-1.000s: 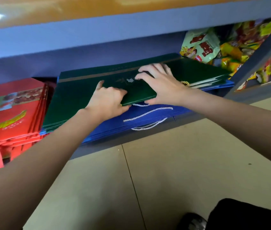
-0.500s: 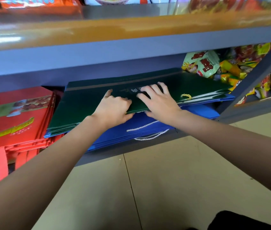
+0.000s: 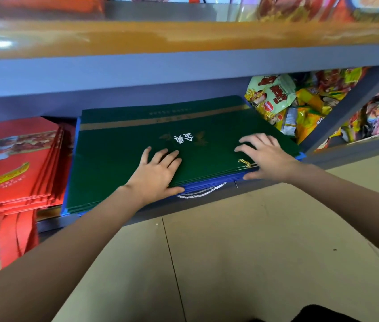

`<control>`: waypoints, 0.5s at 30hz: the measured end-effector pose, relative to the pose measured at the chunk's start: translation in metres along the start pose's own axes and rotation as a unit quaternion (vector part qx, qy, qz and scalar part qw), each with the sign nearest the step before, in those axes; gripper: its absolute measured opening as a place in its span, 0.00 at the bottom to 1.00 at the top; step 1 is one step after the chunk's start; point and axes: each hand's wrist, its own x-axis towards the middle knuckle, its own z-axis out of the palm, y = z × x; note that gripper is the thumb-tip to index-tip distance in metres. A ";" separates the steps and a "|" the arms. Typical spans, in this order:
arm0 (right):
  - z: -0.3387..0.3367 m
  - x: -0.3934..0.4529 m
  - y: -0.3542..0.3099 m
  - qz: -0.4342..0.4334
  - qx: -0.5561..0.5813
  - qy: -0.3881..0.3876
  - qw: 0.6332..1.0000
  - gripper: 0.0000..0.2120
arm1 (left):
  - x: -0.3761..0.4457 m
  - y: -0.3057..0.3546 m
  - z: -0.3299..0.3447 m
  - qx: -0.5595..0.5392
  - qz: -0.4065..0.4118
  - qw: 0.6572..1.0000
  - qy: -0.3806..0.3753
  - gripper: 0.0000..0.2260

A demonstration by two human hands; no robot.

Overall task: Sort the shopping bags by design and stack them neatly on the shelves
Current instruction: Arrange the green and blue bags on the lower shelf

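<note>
Both hands flat on green bags, low shelf.

Left hand (image 3: 155, 176) and right hand (image 3: 265, 156) lie on the stack of green bags (image 3: 123, 156), fingers straight and spread, thumbs at the front edge. Green stack sits on blue bags (image 3: 209, 182) on the bottom shelf (image 3: 207, 201); white rope handle (image 3: 201, 192) hangs out front. Red bags (image 3: 14, 163) stacked just left. Snack packets (image 3: 274, 96) to the right.
</note>
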 end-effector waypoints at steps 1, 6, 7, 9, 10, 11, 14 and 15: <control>0.003 -0.002 0.004 0.003 0.004 -0.010 1.000 0.32 | 0.001 0.001 0.001 -0.018 0.000 1.000 -0.003 0.36; 0.005 -0.003 0.011 -0.019 0.044 0.017 0.999 0.24 | 0.006 0.017 0.010 -0.051 0.030 0.998 0.018 0.36; 0.005 -0.002 0.011 -0.025 0.053 0.019 0.998 0.22 | 0.009 0.018 0.011 -0.050 0.032 0.998 0.024 0.36; 0.006 -0.002 0.008 -0.036 0.065 0.025 0.997 0.20 | 0.013 0.015 0.011 -0.056 0.023 0.998 0.035 0.33; 0.007 -0.001 0.007 -0.042 0.062 0.028 0.997 0.19 | 0.014 0.014 0.011 -0.059 0.022 0.997 0.050 0.32; 0.007 -0.001 0.007 -0.050 0.050 0.030 0.997 0.18 | 0.014 0.013 0.011 -0.050 0.026 0.996 0.070 0.31; 0.002 0.004 0.010 -0.071 -0.007 0.019 0.997 0.19 | 0.017 0.013 0.018 0.010 0.053 0.990 0.134 0.29; -0.001 0.006 0.012 -0.071 -0.026 0.010 0.997 0.20 | 0.018 0.012 0.017 0.015 0.054 0.989 0.139 0.29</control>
